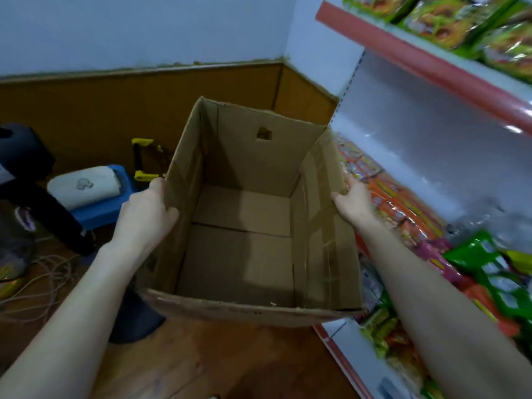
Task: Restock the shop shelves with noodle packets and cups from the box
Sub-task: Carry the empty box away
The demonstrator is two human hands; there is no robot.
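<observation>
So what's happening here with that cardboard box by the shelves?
A person is holding a cardboard box by its side walls, the left hand gripping the rim of the left wall and the right hand the right one. The box is open at the top and nothing shows inside it. To the right, shop shelves hold noodle packets: green ones above, orange, pink and green ones lower down. The box looks emptied.

I can't read the blurred lower noodle packets (403, 210), the top-shelf packets (440, 21) run off the view's edge — and the dark shape (20, 151) at far left is cut off, too dim to name.
</observation>
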